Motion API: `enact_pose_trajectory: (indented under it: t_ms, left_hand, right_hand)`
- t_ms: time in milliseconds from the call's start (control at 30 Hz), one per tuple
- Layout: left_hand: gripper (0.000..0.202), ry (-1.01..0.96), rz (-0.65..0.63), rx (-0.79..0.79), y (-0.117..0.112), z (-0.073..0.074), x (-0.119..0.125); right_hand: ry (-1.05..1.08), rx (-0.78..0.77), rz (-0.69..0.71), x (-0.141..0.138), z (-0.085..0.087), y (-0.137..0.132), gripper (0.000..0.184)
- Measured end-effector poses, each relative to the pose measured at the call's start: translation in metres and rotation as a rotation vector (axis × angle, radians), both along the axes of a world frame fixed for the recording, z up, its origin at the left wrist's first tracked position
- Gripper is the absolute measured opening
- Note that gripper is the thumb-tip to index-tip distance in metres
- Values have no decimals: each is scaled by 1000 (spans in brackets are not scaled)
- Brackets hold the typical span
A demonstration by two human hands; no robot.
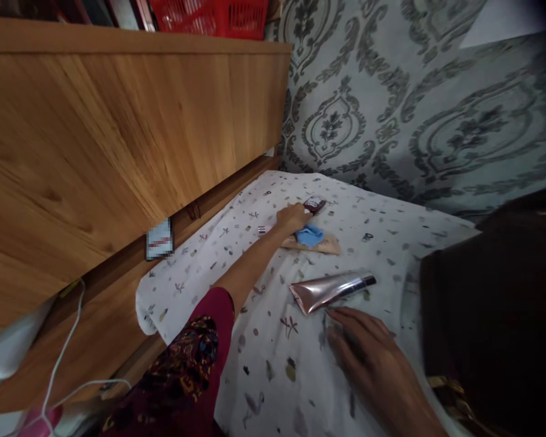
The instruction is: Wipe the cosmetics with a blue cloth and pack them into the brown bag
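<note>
My left hand (293,217) reaches to the far part of the patterned white cloth, its fingers curled at the near end of a small dark brown container with a pale label (315,204). What lies inside the fingers is mostly hidden. Just below that hand, a crumpled blue cloth (310,235) rests on a flat tan packet (330,244). A small silver-banded cap (261,230) shows left of the wrist. My right hand (366,346), slightly blurred, hovers or rests low over the cloth with its fingers apart, holding nothing. Just beyond it lies a shiny rose-metallic squeeze tube (330,289).
A wooden cabinet (136,133) fills the left side, with a red plastic basket (209,18) on top. Patterned wallpaper (359,109) covers the back wall. A dark brown object (491,291) stands at right. A white cable (68,346) hangs at lower left.
</note>
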State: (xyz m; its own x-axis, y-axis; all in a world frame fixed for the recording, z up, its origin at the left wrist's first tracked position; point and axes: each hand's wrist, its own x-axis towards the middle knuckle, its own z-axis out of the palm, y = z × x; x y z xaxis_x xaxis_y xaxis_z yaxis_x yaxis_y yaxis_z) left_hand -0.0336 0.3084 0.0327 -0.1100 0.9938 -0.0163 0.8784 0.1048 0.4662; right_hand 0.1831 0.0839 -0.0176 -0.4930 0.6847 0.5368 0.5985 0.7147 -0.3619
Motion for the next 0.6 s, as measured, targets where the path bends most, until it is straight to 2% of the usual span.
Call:
enact_pose_trajectory:
  t_ms: [167,300,467,600]
  left_hand:
    - [51,-139,38,-4,8,10,-5]
    - [53,-263,19,38,3,21,-13]
    - [56,-377,-87,125,-32,27,-15]
    - [57,-352,-239,206,-79,29,-12]
  right_hand:
    - [-59,-31,-58,-25,-15,35,43]
    - [-22,-47,-137,-33,-25,47,51]
    - [182,-229,-171,-31,-15,44,47]
    - [568,-478,-234,-31,-1,40,49]
